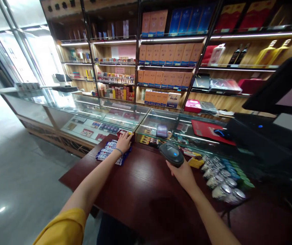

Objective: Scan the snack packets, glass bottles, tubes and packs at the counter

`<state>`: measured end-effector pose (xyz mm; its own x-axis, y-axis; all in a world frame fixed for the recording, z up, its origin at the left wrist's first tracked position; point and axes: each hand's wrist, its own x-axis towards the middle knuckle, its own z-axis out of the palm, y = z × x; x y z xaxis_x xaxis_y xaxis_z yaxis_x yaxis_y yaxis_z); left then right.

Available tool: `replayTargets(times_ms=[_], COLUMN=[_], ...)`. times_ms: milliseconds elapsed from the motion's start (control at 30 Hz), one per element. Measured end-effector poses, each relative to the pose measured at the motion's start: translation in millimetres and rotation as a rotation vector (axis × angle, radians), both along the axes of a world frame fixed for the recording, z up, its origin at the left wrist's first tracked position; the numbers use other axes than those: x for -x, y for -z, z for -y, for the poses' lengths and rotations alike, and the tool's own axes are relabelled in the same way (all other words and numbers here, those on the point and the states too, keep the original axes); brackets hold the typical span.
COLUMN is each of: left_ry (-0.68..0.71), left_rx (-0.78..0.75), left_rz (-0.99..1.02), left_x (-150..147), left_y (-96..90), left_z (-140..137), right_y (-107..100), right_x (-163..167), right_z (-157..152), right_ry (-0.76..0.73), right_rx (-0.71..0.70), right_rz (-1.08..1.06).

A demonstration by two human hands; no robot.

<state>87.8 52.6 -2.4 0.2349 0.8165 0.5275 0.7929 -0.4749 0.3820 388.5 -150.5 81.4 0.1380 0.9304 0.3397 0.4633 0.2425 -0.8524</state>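
My right hand (pixel 184 174) is wrapped round the handle of a black barcode scanner (pixel 172 154) with a blue light, held above the dark red wooden table (pixel 146 183). At the table's far left part, my left hand (pixel 124 142) reaches over a pile of small red packets (pixel 120 132). Its fingers are stretched out and rest on them; whether they grip one is hard to make out. Just below that wrist lie several blue and white wrapped snack bars (pixel 109 149), partly covered by the hand.
Several silver-lidded jars (pixel 221 191) and green packs (pixel 246 183) stand at the right, beside yellow and dark packets (pixel 194 160). A glass display counter (pixel 105 112) runs behind the table. A monitor (pixel 276 88) juts in at right. Shelves hold orange boxes (pixel 158 79).
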Motion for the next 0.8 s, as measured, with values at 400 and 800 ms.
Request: replayTargets(times_ms=[400, 800], left_ry=[0.117, -0.007], left_rx=[0.097, 0.043], left_rz=[0.228, 0.949], left_x=[3.1, -86.6], left_y=[-23.1, -0.9], left_z=[15.2, 68.4], right_y=[7.8, 3.0], right_x=[-2.3, -9.3], right_z=[-0.6, 1.2], right_ry=[-0.042, 0.089], right_rx=[0.043, -0.077], right_rz=[-0.003, -0.083])
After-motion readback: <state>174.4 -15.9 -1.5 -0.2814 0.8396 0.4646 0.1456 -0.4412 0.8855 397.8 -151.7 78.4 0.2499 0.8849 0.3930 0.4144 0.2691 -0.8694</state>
